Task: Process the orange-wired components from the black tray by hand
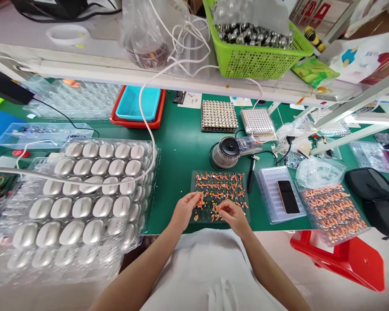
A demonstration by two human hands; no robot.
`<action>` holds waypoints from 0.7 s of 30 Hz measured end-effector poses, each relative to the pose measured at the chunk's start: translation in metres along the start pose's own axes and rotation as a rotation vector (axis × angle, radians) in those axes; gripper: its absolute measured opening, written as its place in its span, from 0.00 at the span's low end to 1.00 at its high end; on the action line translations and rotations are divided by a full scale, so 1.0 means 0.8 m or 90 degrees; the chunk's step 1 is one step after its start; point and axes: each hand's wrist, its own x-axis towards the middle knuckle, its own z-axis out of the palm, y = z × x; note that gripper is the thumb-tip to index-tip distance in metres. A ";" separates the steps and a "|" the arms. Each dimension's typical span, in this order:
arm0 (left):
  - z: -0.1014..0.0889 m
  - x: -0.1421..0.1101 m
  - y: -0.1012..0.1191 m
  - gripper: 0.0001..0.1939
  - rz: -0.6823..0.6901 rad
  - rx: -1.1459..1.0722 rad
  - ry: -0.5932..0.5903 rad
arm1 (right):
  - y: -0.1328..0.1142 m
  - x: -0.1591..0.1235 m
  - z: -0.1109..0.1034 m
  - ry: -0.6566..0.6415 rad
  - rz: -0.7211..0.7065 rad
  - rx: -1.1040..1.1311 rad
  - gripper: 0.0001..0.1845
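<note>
Tray (193,183) on the green desk (175,160) carries rows of orange pieces (226,186); many spots look filled, yet how much is finished or left cannot be told. Over the tray's near left, the left hand (183,212) has its grip pinched on an orange clip (199,201); over its near right, the right hand (234,216) pinches a small orange bit (218,208). Box (314,13), beyond the tray to the right: red characters, unreadable.

On my feed I see small, curved orange parts (224,186) in uneven rows on a flat, dark tray (247,214) near the front edge of the desk (178,155).
</note>
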 end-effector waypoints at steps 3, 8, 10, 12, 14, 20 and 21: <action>-0.022 0.000 -0.011 0.20 0.013 0.100 0.031 | 0.055 0.008 0.023 -0.016 0.064 -0.093 0.09; -0.037 -0.010 -0.028 0.21 -0.005 0.163 0.058 | 0.099 0.011 0.057 -0.070 0.054 -0.217 0.07; -0.039 -0.013 -0.033 0.20 -0.009 0.166 0.066 | 0.100 0.011 0.064 -0.100 0.035 -0.262 0.07; -0.039 -0.014 -0.037 0.19 -0.010 0.161 0.074 | 0.097 0.011 0.066 -0.136 0.017 -0.296 0.07; -0.039 -0.014 -0.038 0.19 -0.014 0.140 0.076 | 0.090 0.012 0.065 -0.165 0.000 -0.320 0.08; -0.021 -0.014 -0.018 0.19 -0.062 -0.055 0.004 | 0.029 0.026 0.029 -0.132 -0.047 -0.308 0.10; -0.015 -0.016 -0.010 0.18 -0.072 -0.109 -0.026 | 0.010 0.028 0.019 -0.108 -0.051 -0.285 0.10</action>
